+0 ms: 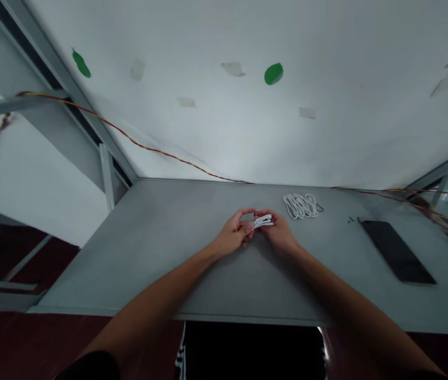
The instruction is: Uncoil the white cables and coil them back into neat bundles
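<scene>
Between my two hands, over the middle of the grey table, is a folded bundle of white cable [264, 221]. My left hand [235, 231] pinches the bundle's left end between thumb and fingers. My right hand [279, 232] is curled around its right side, with the fingers partly hidden behind the cable. A small dark loop, like a tie [256, 214], shows at the top of the bundle between the fingertips. Just beyond my right hand lies a second coiled white cable [299, 206], with a thin black tie [319, 207] sticking out at its right end.
A black flat device, like a tablet or phone [398, 252], rests on the grey table [148, 237] at the right, near some small dark bits [351, 219]. A red-yellow twisted wire [156, 151] runs along the white wall [208, 132]. Metal frames [107, 177] stand at both sides.
</scene>
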`<state>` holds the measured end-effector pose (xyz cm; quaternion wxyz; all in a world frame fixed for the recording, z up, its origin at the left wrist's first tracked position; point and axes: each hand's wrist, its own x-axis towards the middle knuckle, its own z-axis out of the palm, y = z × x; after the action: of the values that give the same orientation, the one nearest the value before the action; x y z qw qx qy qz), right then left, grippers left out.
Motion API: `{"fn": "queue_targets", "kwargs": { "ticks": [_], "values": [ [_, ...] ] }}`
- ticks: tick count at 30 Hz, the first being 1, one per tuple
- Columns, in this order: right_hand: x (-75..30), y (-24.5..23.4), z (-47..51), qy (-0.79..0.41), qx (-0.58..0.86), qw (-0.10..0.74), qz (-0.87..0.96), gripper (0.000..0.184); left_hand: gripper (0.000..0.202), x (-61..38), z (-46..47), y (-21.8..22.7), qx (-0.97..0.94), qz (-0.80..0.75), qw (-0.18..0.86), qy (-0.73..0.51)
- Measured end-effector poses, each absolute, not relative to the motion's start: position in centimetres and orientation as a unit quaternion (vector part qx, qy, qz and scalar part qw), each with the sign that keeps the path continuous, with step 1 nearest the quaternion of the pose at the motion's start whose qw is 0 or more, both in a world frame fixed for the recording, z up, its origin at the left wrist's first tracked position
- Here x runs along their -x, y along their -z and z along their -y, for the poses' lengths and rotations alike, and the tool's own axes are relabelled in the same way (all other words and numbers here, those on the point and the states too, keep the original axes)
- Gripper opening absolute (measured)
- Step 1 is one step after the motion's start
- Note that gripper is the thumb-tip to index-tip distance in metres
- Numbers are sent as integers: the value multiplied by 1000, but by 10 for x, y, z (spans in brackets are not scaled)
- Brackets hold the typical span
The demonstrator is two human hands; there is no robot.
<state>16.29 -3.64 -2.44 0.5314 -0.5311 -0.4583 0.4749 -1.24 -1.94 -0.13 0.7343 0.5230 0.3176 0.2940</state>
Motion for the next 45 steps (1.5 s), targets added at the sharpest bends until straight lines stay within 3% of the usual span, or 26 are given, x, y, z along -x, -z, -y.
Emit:
{"fn": "queue_targets", "kwargs": {
  "ticks": [5, 10, 15, 19, 25, 29, 34, 39, 45],
  "values": [
    [-161, 23, 43, -451, 560, 498, 485, 36, 47, 12, 16, 3, -497, -339, 731, -321],
    [-148, 17, 51, -413, 575, 501, 497, 43, 43, 10, 14, 4, -474, -361, 720, -357],
    [-141, 15, 60, -223, 623, 506, 554, 29, 41, 7, 19, 2, -448, -366, 717, -389],
    [-147, 21, 60, -55, 576, 448, 682, 14, 39, 6, 21, 1, -451, -384, 707, -387],
    [-164, 23, 53, 64, 443, 305, 840, 41, 23, 9, 18, 0, -593, -434, 557, -387],
    [-171, 24, 51, 74, 413, 281, 863, 46, 25, 11, 19, -3, -627, -426, 534, -375],
    [-171, 29, 52, 71, 441, 310, 839, 44, 26, 11, 20, -2, -622, -422, 560, -349],
    [-169, 28, 53, 77, 447, 361, 815, 41, 29, 6, 22, 1, -512, -396, 678, -347],
    [-168, 25, 50, 93, 414, 393, 816, 37, 48, 5, 25, 2, -421, -344, 758, -362]
  ]
}}
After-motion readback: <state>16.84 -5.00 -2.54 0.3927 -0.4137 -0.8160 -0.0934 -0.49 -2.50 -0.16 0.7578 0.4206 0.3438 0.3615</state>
